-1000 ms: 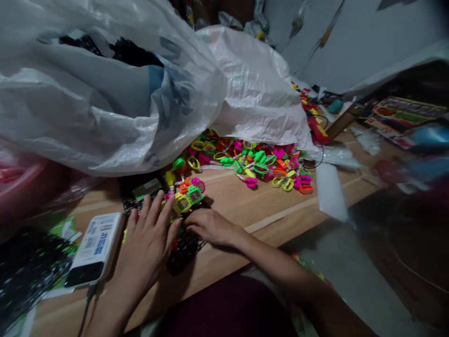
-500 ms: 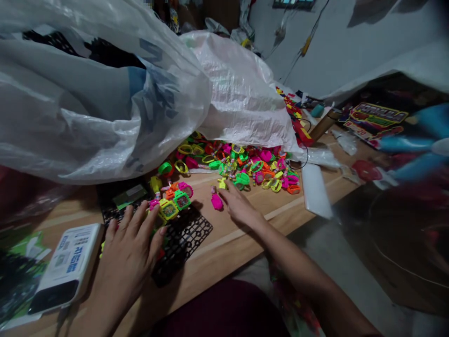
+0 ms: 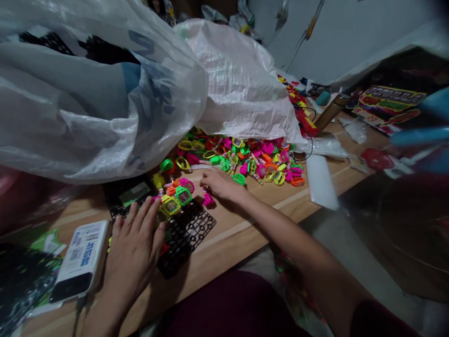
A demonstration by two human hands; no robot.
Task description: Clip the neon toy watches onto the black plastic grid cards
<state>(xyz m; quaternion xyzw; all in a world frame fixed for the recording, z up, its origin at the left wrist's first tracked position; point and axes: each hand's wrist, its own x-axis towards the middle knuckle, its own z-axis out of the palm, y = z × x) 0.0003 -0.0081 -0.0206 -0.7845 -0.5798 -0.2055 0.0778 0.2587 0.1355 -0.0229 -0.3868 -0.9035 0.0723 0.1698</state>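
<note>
My left hand (image 3: 135,243) lies flat with fingers spread over the black plastic grid tray (image 3: 194,234) and partly hides it. Beyond its fingertips, several toy watches sit together on the tray, among them a yellow toy watch (image 3: 170,205) and a green toy watch (image 3: 183,195). To the right, my right hand (image 3: 220,184) is closed, palm down, its fingertips at a pink toy watch (image 3: 208,200) just off the tray's edge. The fingers cover part of that watch, and it appears pinched. Behind the hand spreads a heap of bright toy watches (image 3: 268,164).
Large white plastic sacks (image 3: 242,89) rise behind the heap. A white power bank (image 3: 82,257) with a cable lies at left. On the right are a white flat box (image 3: 321,182), a brown bottle (image 3: 331,112) and blurred blue fan blades (image 3: 421,135).
My right hand has moved left toward the tray, and the pink toy watch has shifted left with it. The yellow piece at its fingertips is no longer visible. My left hand stays spread.
</note>
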